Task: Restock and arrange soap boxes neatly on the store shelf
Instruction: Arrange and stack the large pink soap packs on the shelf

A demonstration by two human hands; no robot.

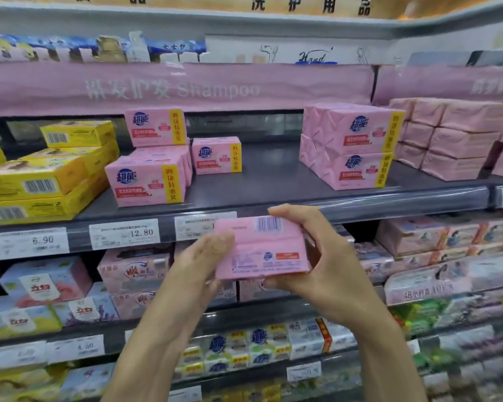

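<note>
Right at the shelf edge, pink soap box gripped by left hand and right hand; bare shelf above.

You face a dark shelf. Yellow boxes sit stacked at its left end. Just beside them is a cluster of pink boxes, with a lone box upright behind. Well apart to the right stand two stacked pink packs, then plain pink bundles. Price tags line its front edge.
</note>
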